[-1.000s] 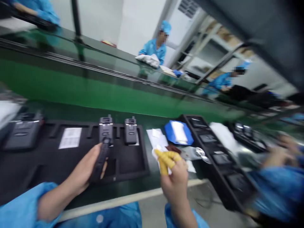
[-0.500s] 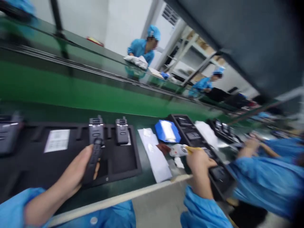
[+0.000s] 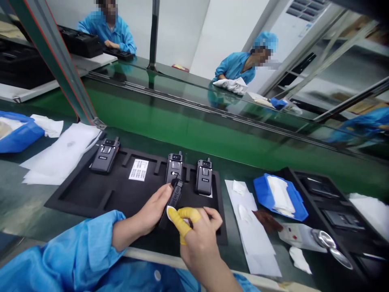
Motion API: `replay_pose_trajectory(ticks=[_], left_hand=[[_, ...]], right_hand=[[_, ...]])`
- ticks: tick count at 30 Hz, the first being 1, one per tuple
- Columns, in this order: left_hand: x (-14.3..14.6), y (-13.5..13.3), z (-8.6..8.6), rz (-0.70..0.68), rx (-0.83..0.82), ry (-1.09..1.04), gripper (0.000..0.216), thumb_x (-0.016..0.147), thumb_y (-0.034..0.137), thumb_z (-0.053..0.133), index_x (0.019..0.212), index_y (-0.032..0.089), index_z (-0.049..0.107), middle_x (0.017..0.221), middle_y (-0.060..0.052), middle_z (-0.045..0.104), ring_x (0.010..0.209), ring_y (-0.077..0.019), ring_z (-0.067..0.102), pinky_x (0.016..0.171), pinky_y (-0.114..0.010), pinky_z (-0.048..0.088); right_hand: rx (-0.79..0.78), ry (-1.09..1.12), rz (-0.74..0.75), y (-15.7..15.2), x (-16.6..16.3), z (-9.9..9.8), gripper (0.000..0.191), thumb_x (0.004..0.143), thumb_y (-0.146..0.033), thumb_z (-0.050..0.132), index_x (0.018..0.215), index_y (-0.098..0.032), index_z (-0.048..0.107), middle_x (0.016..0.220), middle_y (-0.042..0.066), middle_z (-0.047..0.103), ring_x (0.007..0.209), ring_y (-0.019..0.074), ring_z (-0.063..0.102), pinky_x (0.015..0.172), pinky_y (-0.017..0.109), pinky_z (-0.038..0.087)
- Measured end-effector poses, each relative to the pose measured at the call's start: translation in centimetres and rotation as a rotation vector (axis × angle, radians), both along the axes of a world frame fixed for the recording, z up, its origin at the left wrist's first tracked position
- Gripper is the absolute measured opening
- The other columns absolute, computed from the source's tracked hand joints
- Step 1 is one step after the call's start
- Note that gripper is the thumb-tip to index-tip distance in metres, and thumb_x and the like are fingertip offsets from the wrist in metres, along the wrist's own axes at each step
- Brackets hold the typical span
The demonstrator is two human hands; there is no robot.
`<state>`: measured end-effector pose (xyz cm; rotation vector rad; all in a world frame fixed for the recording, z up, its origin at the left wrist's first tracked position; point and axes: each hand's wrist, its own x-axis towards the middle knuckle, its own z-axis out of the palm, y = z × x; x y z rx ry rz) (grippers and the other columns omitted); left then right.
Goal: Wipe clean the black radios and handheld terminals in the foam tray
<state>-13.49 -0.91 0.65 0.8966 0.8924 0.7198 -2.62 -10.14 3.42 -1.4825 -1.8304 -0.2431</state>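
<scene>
My left hand [image 3: 154, 211] is wrapped round a black two-way radio [image 3: 175, 194], held on its edge above the black foam tray [image 3: 82, 202]. My right hand [image 3: 200, 239] wears yellow finger cots and pinches a small white wipe [image 3: 170, 211] against the lower part of that radio. Most of the wipe is hidden by the fingers. Behind the held one, a second radio [image 3: 174, 165] lies in the tray, with another radio [image 3: 204, 178] to its right. Further left lies one more radio [image 3: 105, 156]. A printed label sheet [image 3: 139, 169] sits in the tray.
Right of the tray are white paper strips [image 3: 258, 243], a blue box of wipes [image 3: 264, 192], a bottle with a metal lid [image 3: 299, 236] and a second black tray [image 3: 291, 176]. White sheets [image 3: 65, 152] lie at left beside a metal post [image 3: 65, 69]. Co-workers sit across the bench.
My right hand has come left from the metal-lidded bottle to the held radio, now pressing a wipe on it. My left hand keeps the radio. The view has swung left.
</scene>
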Motion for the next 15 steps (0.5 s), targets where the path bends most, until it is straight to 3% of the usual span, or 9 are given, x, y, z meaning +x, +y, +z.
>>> replay_pose_trajectory(ticks=[3,6,10,12,15], left_hand=[[0.00,0.04,-0.09,-0.004,-0.016,0.009,0.065,0.072,0.062,0.064,0.116,0.014,0.060,0.090,-0.007,0.066,0.083,-0.0213,0.059,0.071,-0.030,0.045],[0.03,-0.04,-0.08,-0.024,-0.025,0.003,0.063,0.073,0.062,0.063,0.115,0.016,0.060,0.081,-0.004,0.065,0.079,-0.0210,0.060,0.070,-0.030,0.045],[0.03,-0.06,0.13,-0.035,-0.038,0.017,0.068,0.071,0.065,0.062,0.117,0.016,0.057,0.076,-0.002,0.063,0.072,-0.0177,0.059,0.067,-0.028,0.045],[0.00,0.01,0.28,-0.038,-0.045,0.029,0.070,0.071,0.067,0.062,0.119,0.016,0.055,0.075,-0.001,0.062,0.067,-0.0155,0.057,0.063,-0.026,0.045],[-0.12,0.13,0.60,-0.096,-0.067,0.026,0.068,0.071,0.071,0.058,0.112,0.017,0.056,0.061,0.002,0.057,0.049,-0.0123,0.050,0.047,-0.023,0.039]], right_hand=[[-0.040,0.039,0.035,-0.35,-0.36,-0.69,0.055,0.071,-0.001,0.040,0.115,-0.027,0.059,0.084,0.000,0.058,0.077,0.0135,0.048,0.083,0.038,0.026],[-0.051,0.077,0.085,-0.95,-0.31,-1.02,0.054,0.070,-0.002,0.040,0.114,-0.027,0.060,0.082,-0.001,0.057,0.074,0.0128,0.048,0.083,0.038,0.025],[-0.022,0.053,-0.001,-0.35,-0.50,-0.93,0.057,0.070,0.000,0.041,0.116,-0.028,0.059,0.083,-0.001,0.059,0.076,0.0129,0.047,0.079,0.037,0.025],[-0.012,0.058,-0.027,-0.03,-0.75,-0.83,0.056,0.070,-0.001,0.041,0.117,-0.028,0.059,0.084,-0.001,0.059,0.077,0.0138,0.048,0.079,0.037,0.025],[-0.025,0.112,0.068,-0.44,-0.96,-0.59,0.054,0.072,-0.004,0.041,0.116,-0.028,0.059,0.081,-0.002,0.058,0.073,0.0128,0.049,0.079,0.037,0.025]])
